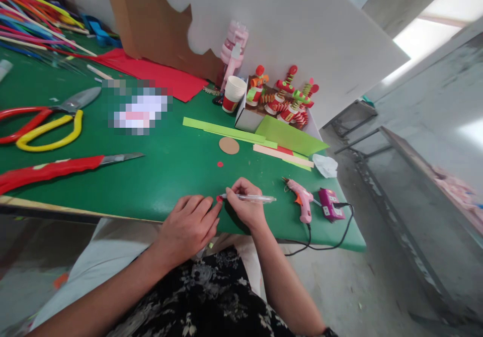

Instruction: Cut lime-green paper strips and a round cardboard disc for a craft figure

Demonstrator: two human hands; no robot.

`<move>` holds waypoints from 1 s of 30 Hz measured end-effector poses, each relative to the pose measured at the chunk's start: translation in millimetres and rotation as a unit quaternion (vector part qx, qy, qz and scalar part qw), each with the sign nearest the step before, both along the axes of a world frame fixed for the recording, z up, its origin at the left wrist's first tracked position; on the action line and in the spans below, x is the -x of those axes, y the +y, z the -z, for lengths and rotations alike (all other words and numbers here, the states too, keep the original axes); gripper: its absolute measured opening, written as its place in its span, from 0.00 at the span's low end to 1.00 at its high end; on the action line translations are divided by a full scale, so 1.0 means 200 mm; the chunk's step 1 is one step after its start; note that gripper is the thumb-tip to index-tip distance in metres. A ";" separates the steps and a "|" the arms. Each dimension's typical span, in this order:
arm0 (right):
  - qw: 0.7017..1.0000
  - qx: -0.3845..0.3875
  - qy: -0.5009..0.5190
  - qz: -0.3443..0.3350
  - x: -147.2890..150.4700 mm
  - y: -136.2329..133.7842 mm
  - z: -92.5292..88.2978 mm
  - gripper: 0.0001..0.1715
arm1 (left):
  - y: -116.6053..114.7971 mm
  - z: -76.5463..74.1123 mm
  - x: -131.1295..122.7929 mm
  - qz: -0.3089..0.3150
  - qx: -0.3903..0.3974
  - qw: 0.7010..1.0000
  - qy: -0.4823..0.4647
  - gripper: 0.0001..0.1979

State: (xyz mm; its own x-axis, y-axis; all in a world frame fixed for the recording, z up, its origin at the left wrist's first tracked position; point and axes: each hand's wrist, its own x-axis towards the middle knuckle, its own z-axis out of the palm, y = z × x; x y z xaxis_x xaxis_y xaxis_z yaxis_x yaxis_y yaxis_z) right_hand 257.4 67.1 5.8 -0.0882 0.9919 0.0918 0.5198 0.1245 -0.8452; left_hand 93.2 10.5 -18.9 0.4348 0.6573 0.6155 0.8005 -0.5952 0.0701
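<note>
My right hand [247, 207] is closed in a writing grip around a clear pen [256, 197]. The pen's tip touches or nearly touches a small red paper piece [219, 198] on the green table [158, 176]. My left hand [191, 222] lies palm down at the table's front edge, fingers stretched out, with fingertips on that red piece's edge. Just beyond my hands lie another small red piece [220, 164] and a brown cardboard disc [229, 145].
Pink glue gun [303, 199] and purple socket block [331, 204] lie at right, with a cord. Behind are green paper strips [226, 132], paper cups [233, 94] and a box [254, 118] of spring-like figures. Scissors [64, 118] and a red-handled cutter [68, 170] lie left.
</note>
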 end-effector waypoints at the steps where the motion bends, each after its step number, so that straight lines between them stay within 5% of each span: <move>1: 1.000 0.001 0.000 -0.001 0.00 0.00 0.00 0.13 | 0.00 0.00 0.00 0.000 0.000 1.000 0.000 0.15; 30: 1.000 0.011 0.022 -0.013 -0.01 0.00 0.01 0.13 | 0.00 0.00 0.00 0.000 0.000 1.000 -0.002 0.15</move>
